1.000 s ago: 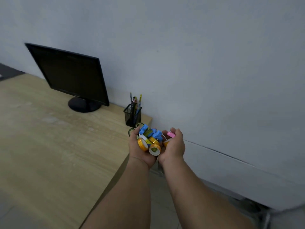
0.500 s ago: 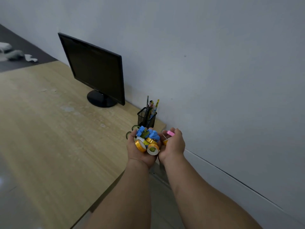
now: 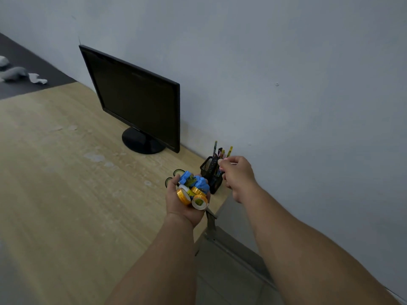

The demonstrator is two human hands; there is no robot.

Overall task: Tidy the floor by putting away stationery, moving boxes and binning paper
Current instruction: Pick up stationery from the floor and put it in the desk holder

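Paper scraps (image 3: 37,78) lie on the dark floor at far left. A black monitor (image 3: 136,106) stands on the wooden desk (image 3: 55,172) against the wall. Over the desk's right end, the left hand (image 3: 185,203) cups a heap of gold and blue tape rolls (image 3: 193,191), fingers curled round them. The right hand (image 3: 239,175) hangs by the mesh pen holder (image 3: 209,167), fingers curled; whether they pinch anything cannot be told.
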